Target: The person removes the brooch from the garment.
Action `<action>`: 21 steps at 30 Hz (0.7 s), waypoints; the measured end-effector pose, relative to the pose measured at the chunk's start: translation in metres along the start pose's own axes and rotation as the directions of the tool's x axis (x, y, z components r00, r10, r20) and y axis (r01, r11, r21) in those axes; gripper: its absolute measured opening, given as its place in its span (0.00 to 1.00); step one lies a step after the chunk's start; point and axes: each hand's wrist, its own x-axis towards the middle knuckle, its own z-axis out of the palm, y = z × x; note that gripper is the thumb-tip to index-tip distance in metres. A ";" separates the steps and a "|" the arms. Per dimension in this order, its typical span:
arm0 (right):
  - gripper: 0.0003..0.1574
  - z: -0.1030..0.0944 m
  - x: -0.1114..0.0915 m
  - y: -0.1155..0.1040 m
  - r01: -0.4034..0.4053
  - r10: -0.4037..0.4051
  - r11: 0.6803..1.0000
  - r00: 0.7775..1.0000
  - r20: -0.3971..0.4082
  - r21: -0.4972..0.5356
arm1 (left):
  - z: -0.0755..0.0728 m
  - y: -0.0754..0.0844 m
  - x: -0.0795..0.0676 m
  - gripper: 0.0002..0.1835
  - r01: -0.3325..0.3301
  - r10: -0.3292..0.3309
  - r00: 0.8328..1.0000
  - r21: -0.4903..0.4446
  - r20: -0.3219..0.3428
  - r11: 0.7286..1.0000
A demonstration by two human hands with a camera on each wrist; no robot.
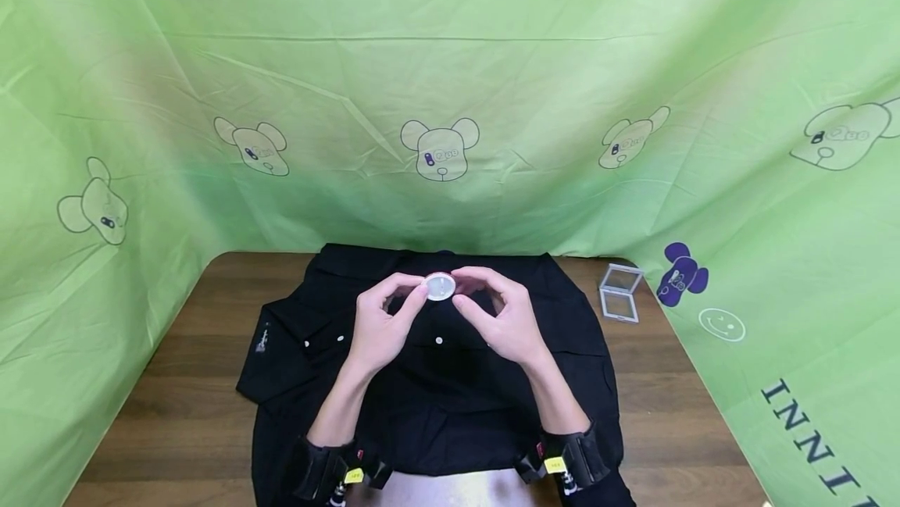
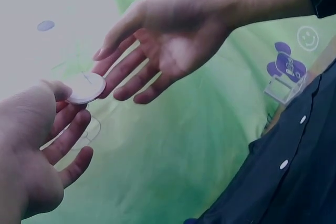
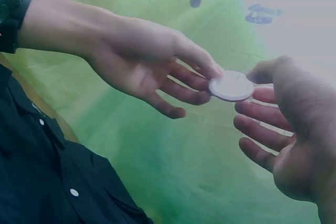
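A round pin badge (image 1: 441, 287) is held up over a black shirt (image 1: 450, 405), its pale back with a thin pin facing the head camera. My left hand (image 1: 380, 327) pinches its left edge, thumb on the pale side and fingertips behind. At the opposite edge is my right hand (image 1: 506, 319); its index fingertip meets or nearly meets the rim. The right thumb stays a little apart from the badge, and the other fingers spread loosely in the left wrist view. The shirt lies spread out with white buttons showing.
A small clear hinged case (image 1: 620, 293) lies unfolded on the wooden table (image 1: 668, 413), right of the shirt. Green printed cloth (image 1: 450, 62) hangs behind and along both sides of the table.
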 end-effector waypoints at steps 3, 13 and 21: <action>0.24 0.004 0.001 -0.007 -0.004 0.004 1.000 1.000 0.016 0.012 | 0.001 0.005 0.000 0.05 0.038 -0.038 0.999 -0.027 -0.001 0.999; 0.24 0.009 -0.001 -0.004 -0.035 0.035 0.999 0.999 -0.021 0.032 | 0.003 0.005 -0.001 0.05 0.054 -0.052 0.999 -0.084 0.015 0.995; 0.16 0.011 -0.001 -0.005 -0.087 0.089 0.996 0.993 -0.072 0.030 | 0.006 0.010 -0.001 0.05 0.038 -0.036 0.999 -0.085 0.028 0.996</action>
